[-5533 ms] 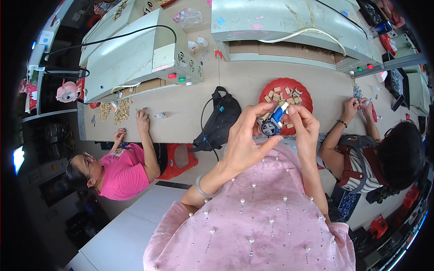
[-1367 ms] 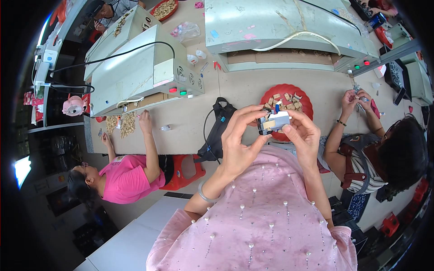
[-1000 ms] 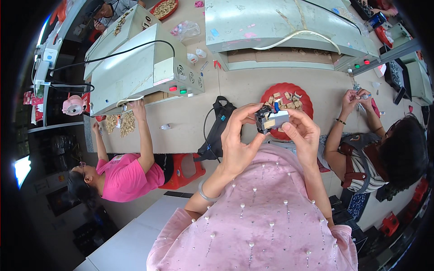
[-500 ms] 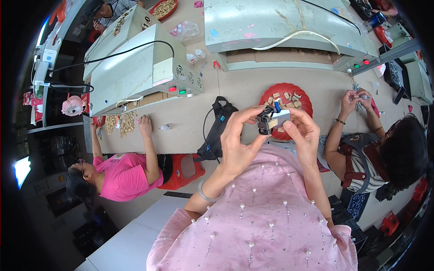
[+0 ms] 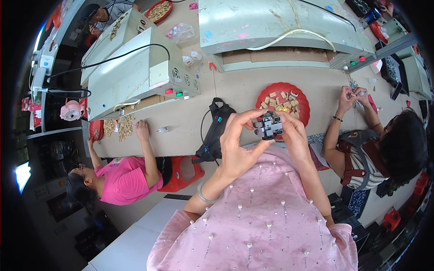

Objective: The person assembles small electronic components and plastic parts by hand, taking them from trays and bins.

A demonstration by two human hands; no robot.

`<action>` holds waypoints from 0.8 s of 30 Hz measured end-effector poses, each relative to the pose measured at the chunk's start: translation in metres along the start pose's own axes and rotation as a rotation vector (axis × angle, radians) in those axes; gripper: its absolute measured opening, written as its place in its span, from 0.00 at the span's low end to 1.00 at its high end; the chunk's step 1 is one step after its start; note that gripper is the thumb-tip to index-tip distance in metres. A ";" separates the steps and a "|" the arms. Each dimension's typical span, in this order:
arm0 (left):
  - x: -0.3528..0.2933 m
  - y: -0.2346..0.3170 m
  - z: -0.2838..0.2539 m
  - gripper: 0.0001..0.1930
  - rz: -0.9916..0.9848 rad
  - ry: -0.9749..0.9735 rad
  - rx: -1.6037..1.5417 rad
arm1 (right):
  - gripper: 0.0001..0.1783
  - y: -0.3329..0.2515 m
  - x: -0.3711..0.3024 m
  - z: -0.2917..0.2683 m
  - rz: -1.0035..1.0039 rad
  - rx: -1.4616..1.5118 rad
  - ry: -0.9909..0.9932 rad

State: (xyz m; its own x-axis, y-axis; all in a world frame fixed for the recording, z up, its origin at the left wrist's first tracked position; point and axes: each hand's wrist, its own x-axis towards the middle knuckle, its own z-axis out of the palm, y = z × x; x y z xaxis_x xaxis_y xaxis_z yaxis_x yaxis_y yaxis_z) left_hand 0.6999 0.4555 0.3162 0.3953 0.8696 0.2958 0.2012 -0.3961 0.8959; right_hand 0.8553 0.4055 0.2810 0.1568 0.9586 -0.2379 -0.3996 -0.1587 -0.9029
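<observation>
A small black-and-silver blocky device (image 5: 270,127) is held up in front of my chest, and its exact kind I cannot make out. My left hand (image 5: 238,141) grips its left side, with the thumb below and the index finger arched over the top. From the right, the fingers of my right hand (image 5: 293,135) close on the device's right side. A grey bangle (image 5: 205,193) rings my left wrist. Just beyond my hands, a red scalloped tray (image 5: 261,98) on the table holds several small tan blocks and some yellow pieces.
Left of my hands lies a black strapped bag (image 5: 218,128) with a cable. Pale green machines (image 5: 271,27) stand along the table's far side. A co-worker in pink (image 5: 129,178) sits at left by tan pieces, another person (image 5: 357,158) at right. A red stool (image 5: 183,174) stands at left.
The device has turned in my fingers: its smooth silver side and blue part no longer show, and a black-and-silver face does. My right fingers have shifted around it. The view has moved slightly.
</observation>
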 end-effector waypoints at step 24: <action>0.004 0.007 -0.001 0.32 0.058 0.023 0.052 | 0.20 0.007 0.002 -0.002 0.192 0.197 -0.044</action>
State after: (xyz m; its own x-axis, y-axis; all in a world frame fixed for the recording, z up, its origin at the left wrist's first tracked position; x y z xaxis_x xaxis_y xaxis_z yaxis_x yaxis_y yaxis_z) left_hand 0.7024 0.4568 0.3242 0.3869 0.8512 0.3546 0.2252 -0.4602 0.8588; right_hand 0.8545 0.4056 0.2740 0.0237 0.9254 -0.3782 -0.5870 -0.2934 -0.7546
